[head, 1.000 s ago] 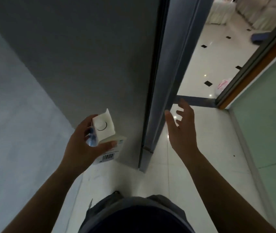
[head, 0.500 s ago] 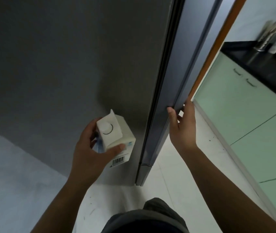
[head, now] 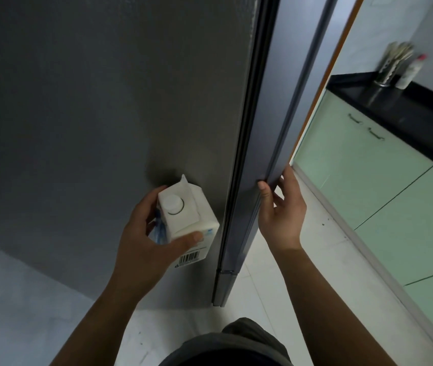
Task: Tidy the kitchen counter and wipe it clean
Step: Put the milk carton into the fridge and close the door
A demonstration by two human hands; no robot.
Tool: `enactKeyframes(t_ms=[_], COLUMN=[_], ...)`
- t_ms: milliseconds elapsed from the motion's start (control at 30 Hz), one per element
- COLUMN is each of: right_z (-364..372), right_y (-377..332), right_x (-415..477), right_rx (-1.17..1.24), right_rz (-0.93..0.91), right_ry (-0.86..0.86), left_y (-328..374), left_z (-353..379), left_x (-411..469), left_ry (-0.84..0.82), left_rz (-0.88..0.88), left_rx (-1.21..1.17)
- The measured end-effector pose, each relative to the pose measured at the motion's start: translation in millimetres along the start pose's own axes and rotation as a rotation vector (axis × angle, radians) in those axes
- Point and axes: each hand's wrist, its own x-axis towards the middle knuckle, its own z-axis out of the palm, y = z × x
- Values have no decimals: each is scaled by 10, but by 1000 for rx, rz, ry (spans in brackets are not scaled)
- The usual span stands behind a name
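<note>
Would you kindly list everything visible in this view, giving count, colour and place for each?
Carton: one, white with a round cap and a barcode, held low at centre.
Fridge: one, dark grey, filling the left and centre; its door edge is gripped.
Countertop: one, black, upper right.
Utensil holder: one, metallic, on the far end of the countertop.
Bottle: one, whitish with a red top, beside the holder.
Cabinets: pale green, right, under the countertop.
Floor: white tiles, bottom.
Left hand: holds the carton.
Right hand: grips the door edge.
</note>
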Motion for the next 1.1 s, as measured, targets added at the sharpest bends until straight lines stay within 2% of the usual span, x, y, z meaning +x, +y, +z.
enactKeyframes(t_ms=[333,567,900,1100], right_z=[0,-603,-991,-1384], right_y=[22,226,350,579], right_x=[-28,279,579,1026], right_rx=[108,136,-38,-38], right_rz=[33,93,107,107], right_ry=[152,300,268,291], left_y=[108,174,319,385], left_z=[19,259,983,1401], left_x=[-1,6,220,544], left_ry=[-44,-155,-247,-230], left_rz=[-29,-5,-36,-51], left_rx=[-52,-89,-225,-209])
